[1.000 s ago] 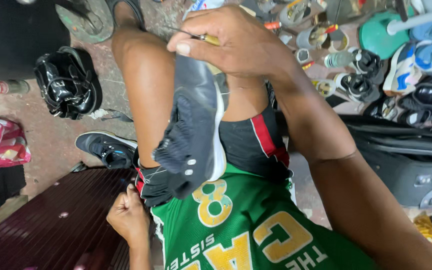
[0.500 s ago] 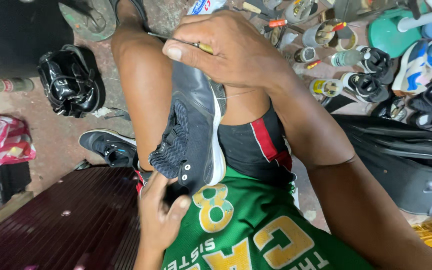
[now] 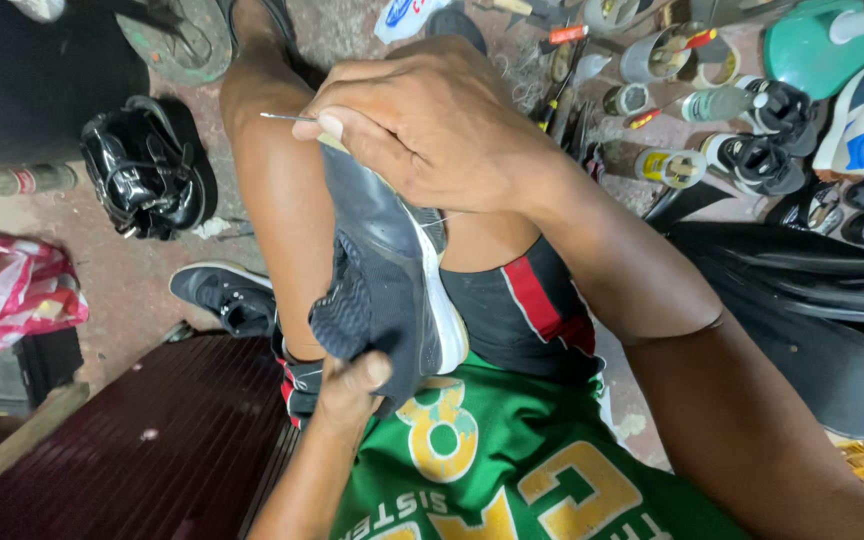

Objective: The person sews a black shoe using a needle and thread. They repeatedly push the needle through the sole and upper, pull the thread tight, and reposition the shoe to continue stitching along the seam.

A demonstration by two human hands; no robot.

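Observation:
A dark grey sneaker (image 3: 387, 270) with a white sole rests upright between my knees, toe end up. My right hand (image 3: 432, 130) is closed over its upper end and pinches a thin metal needle (image 3: 287, 117) whose tip sticks out to the left. My left hand (image 3: 352, 385) grips the lower end of the sneaker with the thumb on top. A fine thread runs along the white sole edge.
A matching dark sneaker (image 3: 227, 295) lies on the floor left of my leg. A black shiny bag (image 3: 147, 180) and a pink plastic bag (image 3: 7, 290) sit farther left. Glue tins, tools and several shoes (image 3: 762, 150) crowd the upper right. A dark case (image 3: 812, 310) lies right.
My left hand has come up from my lap and taken hold of the sneaker's lower end. My right hand has pushed the needle out to the left.

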